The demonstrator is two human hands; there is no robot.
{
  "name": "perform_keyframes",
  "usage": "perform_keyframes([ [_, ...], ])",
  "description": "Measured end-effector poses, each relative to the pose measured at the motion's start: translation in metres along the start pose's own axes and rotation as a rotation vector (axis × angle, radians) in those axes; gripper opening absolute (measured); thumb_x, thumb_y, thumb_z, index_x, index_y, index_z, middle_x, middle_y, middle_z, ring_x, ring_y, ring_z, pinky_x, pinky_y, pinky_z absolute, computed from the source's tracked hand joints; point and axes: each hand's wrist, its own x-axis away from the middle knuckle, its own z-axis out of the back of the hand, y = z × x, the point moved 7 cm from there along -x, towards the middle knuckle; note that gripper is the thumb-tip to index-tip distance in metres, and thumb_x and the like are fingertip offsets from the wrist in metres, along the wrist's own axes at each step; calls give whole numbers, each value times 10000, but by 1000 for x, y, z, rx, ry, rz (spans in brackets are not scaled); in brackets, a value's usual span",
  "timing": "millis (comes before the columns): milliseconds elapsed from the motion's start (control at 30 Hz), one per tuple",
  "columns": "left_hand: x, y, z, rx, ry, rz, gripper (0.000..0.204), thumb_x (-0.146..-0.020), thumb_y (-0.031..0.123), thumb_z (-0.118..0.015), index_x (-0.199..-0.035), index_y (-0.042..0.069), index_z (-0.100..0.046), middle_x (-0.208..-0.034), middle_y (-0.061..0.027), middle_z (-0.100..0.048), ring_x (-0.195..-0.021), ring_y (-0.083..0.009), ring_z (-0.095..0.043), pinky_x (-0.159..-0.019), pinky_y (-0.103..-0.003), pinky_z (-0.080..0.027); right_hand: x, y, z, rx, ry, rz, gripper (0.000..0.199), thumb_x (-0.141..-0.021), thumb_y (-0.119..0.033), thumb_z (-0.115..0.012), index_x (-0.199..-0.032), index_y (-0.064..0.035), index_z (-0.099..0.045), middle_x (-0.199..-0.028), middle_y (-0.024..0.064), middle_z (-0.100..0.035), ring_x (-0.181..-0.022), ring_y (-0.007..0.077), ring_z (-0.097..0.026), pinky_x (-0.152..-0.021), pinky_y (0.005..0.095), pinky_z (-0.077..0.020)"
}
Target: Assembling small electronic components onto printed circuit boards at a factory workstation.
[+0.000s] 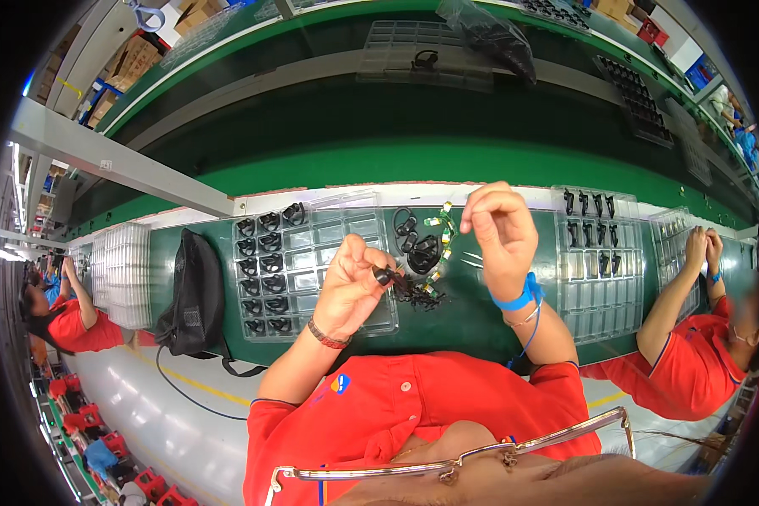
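My left hand [346, 291] pinches a small black earphone part [383, 276] between thumb and fingers. To its right my right hand [503, 240] is raised above the bench, its thumb and fingertips drawn together; whatever they may hold is too small to make out. Between the hands lie black ear-hook earphones [419, 249], a string of small green circuit boards [444, 244] and a tangle of short black parts [419, 295]. Thin silver tips [472, 261] show beside my right hand. A blue wrist strap [520, 293] with a cord circles my right wrist.
Left of my hands, a clear compartment tray [320, 226] carries black earphones in its left columns. Another tray [599, 291] on the right holds black parts in its upper rows. A black bag [196, 291] rests farther left. Co-workers sit on both sides; a grey post [126, 160] slants across.
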Motion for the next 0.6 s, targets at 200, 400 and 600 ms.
perform_keyframes([
  [200,3,2,5,-43,87,-29,379,-784,0,-717,-892,161,-392,-788,18,-525,-811,-146,-502,-852,-352,-466,15,-26,-26,388,-285,339,296,-659,-43,-782,-903,-61,-615,-826,70,-600,-702,215,-558,-637,324,-430],
  [400,5,6,4,-37,-38,-141,306,-844,-70,-625,-925,128,-407,-955,-76,-627,-927,-167,-588,-850,-337,-475,21,-25,-45,531,-368,447,346,-645,-186,-829,-902,-87,-620,-804,46,-599,-676,222,-547,-619,342,-399],
  [600,8,13,-1,-112,-32,-213,319,-842,-88,-616,-925,124,-393,-954,-90,-628,-944,-178,-586,-892,-366,-480,22,-22,-49,557,-394,424,361,-644,-228,-832,-895,-89,-612,-798,44,-602,-679,222,-548,-635,340,-395],
])
